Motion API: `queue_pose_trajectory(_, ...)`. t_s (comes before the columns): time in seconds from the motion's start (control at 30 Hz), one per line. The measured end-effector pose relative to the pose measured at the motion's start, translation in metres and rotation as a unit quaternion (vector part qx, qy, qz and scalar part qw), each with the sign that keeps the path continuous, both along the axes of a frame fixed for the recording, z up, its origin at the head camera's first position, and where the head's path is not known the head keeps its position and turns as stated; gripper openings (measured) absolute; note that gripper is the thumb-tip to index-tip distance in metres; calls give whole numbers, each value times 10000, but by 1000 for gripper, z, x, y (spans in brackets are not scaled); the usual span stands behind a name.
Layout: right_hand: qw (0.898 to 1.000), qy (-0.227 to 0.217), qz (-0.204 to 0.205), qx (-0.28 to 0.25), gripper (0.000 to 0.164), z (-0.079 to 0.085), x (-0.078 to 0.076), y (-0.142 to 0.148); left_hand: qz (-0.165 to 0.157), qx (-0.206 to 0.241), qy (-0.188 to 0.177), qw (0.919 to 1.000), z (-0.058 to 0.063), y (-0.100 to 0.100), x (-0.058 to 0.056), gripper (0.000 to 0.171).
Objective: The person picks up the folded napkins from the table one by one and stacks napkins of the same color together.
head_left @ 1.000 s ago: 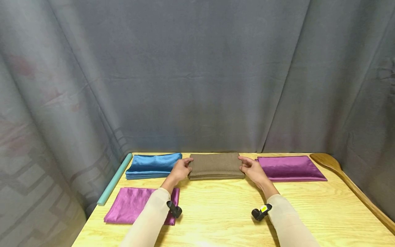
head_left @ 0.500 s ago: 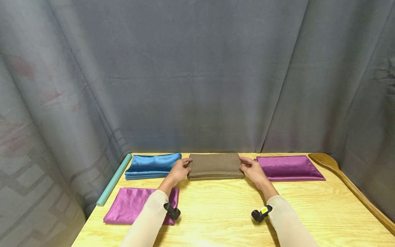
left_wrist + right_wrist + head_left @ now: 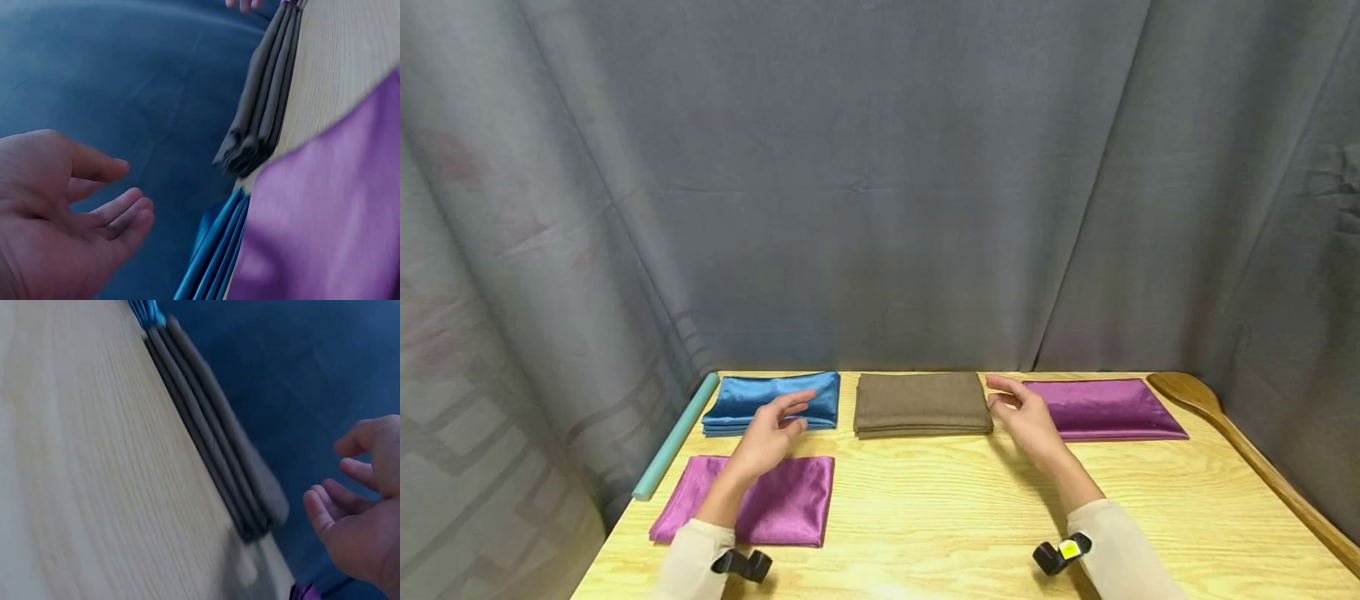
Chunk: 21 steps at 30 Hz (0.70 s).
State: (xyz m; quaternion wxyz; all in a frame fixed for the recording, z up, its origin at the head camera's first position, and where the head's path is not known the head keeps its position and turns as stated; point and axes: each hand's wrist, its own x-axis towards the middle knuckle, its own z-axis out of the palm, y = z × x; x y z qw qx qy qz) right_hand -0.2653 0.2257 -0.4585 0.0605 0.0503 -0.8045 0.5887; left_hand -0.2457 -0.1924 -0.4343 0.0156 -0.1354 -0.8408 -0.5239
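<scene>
A brown folded cloth (image 3: 922, 403) lies in several layers at the back middle of the table. My left hand (image 3: 770, 435) is off to its left, over the gap between the blue folded satin cloth (image 3: 730, 398) and the nearer purple cloth (image 3: 790, 508). In the left wrist view its fingers are loosely bent with nothing between them. My right hand (image 3: 1024, 417) hovers by the brown cloth's right end, fingertips close to the edge. The right wrist view shows those fingers (image 3: 320, 509) relaxed and holding nothing, beside the stacked brown folds (image 3: 212, 437).
Another purple folded cloth (image 3: 1108, 408) lies at the back right. Along the right edge rests a long wooden spoon (image 3: 1247, 442), and along the left edge a teal rod (image 3: 676, 437). Grey curtains (image 3: 880, 183) hang behind the wooden table (image 3: 925, 508).
Both hands have let go of the brown cloth's ends. My left hand has moved left and toward me; my right hand has drawn back slightly. The cloths lie where they were.
</scene>
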Motion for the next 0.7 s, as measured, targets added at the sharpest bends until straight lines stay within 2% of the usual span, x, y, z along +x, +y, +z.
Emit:
queue_pose_trajectory(0.17, 9991, 16, 307, -302, 43, 14, 15, -19, 121, 308, -401, 9986, 7, -42, 29, 48)
queue_pose_trajectory(0.3, 9969, 63, 517, -587, 43, 21, 22, -35, 332, 353, -632, 9968, 6, -69, 41, 50)
queue_pose_trajectory(0.57, 9928, -88, 1023, -616, 44, 16, 33, -74, 820, -223, -914, 9922, -12, -101, 60, 51)
queue_pose_trajectory(0.7, 9898, -276, 1192, -732, 44, 9, 35, -96, 1076, -151, -1035, 9887, -25, -112, 68, 51)
